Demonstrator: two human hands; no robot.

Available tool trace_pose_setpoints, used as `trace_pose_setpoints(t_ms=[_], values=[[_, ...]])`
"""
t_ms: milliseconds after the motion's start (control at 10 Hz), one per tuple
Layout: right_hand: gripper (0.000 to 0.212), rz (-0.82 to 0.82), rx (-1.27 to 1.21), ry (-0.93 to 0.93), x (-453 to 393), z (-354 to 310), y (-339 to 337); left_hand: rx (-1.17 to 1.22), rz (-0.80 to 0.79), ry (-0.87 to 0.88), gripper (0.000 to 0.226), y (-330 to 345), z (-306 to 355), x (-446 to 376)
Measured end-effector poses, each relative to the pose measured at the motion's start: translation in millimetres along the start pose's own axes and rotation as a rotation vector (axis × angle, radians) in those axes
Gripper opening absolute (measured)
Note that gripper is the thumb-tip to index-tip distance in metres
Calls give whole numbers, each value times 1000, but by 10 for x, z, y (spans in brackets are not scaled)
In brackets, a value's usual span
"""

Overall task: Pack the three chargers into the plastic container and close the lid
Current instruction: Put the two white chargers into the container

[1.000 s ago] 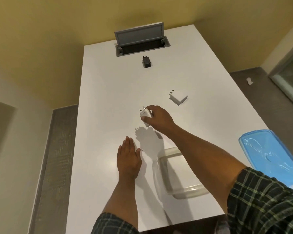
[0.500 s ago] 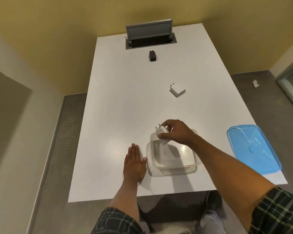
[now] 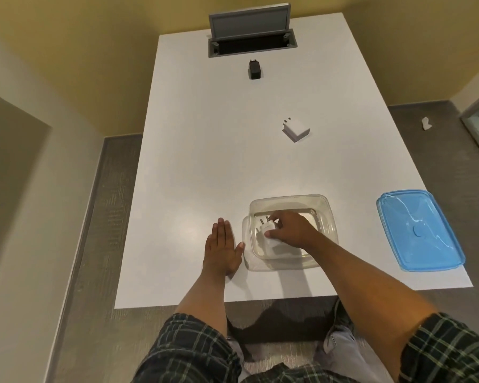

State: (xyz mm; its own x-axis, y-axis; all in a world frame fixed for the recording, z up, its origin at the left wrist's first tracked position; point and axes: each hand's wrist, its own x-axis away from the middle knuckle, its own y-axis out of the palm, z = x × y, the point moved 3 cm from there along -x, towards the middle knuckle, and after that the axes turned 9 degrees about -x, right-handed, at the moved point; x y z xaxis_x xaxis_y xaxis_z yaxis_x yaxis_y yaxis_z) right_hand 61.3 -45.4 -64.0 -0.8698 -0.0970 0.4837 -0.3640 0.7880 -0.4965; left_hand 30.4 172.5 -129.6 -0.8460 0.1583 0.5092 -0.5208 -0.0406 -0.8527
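Note:
A clear plastic container (image 3: 327, 208) stands near the front edge of the white table (image 3: 205, 150). My right hand (image 3: 291, 229) reaches down inside it, fingers closed on a small white charger (image 3: 267, 225) with its prongs pointing away from me. My left hand (image 3: 223, 250) lies flat and open on the table just left of the container, thumb touching its wall. A second, cube-shaped white charger (image 3: 296, 130) lies mid-table to the right. A black charger (image 3: 254, 69) rests far back. The blue lid (image 3: 418, 233) lies apart at the right.
A grey pop-up socket box (image 3: 250, 31) with its flap raised is set into the far end of the table. The table's front edge runs just below the container. A scrap of white paper (image 3: 426, 123) lies on the floor at the right.
My right hand carried the small white charger from mid-table back toward me and lowered it into the container. My left hand stayed flat beside the container.

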Motion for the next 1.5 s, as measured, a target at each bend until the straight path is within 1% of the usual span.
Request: trace_pose_setpoints(t_ms=[100, 300, 500, 900, 1100, 1300, 1500], values=[[40, -16, -19, 34, -35, 8, 76, 1, -2, -2, 77, 5, -6, 5], [37, -49, 28, 116, -111, 49, 224, 10, -20, -12, 77, 26, -18, -13], [40, -51, 24, 127, -135, 60, 271, 12, -8, -11, 77, 32, -17, -10], [41, 24, -42, 139, -130, 115, 258, 10, -29, -15, 77, 34, -18, -15], [37, 38, -54, 147, -103, 118, 230, 5, -32, -14, 77, 24, -18, -6], [38, 49, 3, 124, -87, 86, 242, -4, -46, -14, 76, -3, -4, 0], [43, 22, 53, 106, -92, 74, 270, 0, -51, -17, 77, -4, -3, -1]])
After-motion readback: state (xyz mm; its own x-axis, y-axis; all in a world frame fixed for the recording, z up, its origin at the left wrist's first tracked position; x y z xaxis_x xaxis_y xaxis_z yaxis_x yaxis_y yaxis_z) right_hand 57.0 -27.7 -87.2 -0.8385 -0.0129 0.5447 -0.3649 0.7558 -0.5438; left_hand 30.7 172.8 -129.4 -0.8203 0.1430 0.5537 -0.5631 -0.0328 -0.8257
